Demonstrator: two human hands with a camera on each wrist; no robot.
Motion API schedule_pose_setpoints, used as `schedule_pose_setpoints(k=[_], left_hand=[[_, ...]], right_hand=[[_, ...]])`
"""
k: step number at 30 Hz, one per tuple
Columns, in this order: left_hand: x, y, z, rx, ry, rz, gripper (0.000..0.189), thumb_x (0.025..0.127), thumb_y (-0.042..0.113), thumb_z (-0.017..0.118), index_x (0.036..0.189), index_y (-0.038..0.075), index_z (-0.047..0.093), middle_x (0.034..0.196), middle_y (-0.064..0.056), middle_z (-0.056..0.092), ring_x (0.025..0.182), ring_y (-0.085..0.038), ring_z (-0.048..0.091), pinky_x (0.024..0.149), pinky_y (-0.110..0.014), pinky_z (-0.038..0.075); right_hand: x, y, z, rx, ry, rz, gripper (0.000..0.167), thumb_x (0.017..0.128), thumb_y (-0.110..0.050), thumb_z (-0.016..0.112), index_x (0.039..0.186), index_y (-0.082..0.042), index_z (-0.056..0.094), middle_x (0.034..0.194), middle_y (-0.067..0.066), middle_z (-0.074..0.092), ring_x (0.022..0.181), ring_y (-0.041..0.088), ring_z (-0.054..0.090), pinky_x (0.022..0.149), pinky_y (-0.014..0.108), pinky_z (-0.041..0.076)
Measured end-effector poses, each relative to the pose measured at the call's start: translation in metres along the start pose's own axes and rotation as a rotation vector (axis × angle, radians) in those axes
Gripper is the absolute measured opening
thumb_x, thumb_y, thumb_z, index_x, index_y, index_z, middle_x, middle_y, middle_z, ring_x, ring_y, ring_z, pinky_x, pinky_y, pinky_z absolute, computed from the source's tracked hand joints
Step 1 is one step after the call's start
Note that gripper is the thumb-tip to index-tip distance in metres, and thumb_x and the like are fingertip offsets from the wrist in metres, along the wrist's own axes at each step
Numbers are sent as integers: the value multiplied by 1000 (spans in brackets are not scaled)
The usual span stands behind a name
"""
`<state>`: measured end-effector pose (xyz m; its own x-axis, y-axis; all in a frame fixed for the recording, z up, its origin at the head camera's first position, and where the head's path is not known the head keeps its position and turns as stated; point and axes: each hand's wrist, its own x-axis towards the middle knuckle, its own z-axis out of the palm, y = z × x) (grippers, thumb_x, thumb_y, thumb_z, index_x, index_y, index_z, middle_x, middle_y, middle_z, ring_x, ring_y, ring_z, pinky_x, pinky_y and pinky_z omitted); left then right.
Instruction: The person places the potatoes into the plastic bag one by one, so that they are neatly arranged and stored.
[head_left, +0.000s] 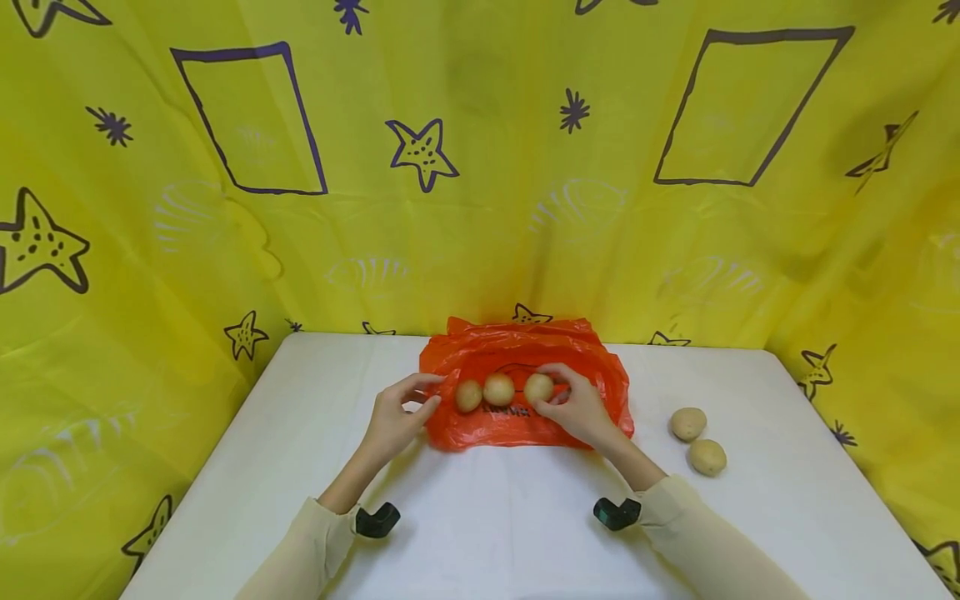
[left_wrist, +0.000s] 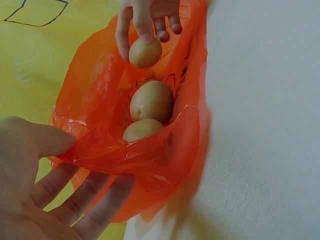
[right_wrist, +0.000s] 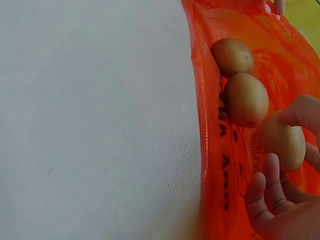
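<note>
A person's left hand (head_left: 396, 417) pinches the left rim of a red, crinkled plastic bag (head_left: 487, 435). At its mouth, the right hand (head_left: 583, 410) pinches a tan, oval potato (head_left: 537, 388), long axis roughly along the bag's front edge (two similar potatoes (head_left: 498, 389) sit inside, leftward).

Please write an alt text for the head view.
A person's right hand pinches a round tan potato at a red plastic bag holding two more tan potatoes; the left hand holds the bag's edge. Two loose ones lie to the right on the white table, before a yellow curtain.
</note>
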<state>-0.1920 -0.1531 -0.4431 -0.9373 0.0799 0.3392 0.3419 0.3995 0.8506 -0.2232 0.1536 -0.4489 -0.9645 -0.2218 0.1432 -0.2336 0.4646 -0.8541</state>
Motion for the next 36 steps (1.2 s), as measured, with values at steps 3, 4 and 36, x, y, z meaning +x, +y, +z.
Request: schedule_pose_setpoints(k=[3, 4, 36], left_hand=[[0, 0, 0, -2, -2, -8, 26, 92, -7, 70, 117, 0, 72, 106, -19, 72, 91, -38, 68, 79, -48, 60], [0, 0, 0, -3, -4, -6, 26, 92, -6, 70, 117, 1, 73, 106, -18, 72, 91, -36, 69, 80, -46, 60], [-7, 33, -8, -13, -21, 32, 22, 92, -8, 68, 114, -7, 70, 105, -23, 71, 89, -40, 68, 76, -38, 60]], right_hand=[[4, 0, 4, 14, 6, 38, 49, 87, -10, 80, 132, -9, 62, 120, 16, 63, 71, 22, 56, 62, 24, 49], [5, 0, 5, 14, 8, 49, 49, 87, -10, 80, 133, -9, 61, 121, 15, 62, 72, 22, 57, 63, 24, 49], [27, 12, 22, -47, 40, 170, 52, 89, -16, 78, 137, -8, 59, 123, 13, 61, 105, 30, 54, 82, 37, 48]])
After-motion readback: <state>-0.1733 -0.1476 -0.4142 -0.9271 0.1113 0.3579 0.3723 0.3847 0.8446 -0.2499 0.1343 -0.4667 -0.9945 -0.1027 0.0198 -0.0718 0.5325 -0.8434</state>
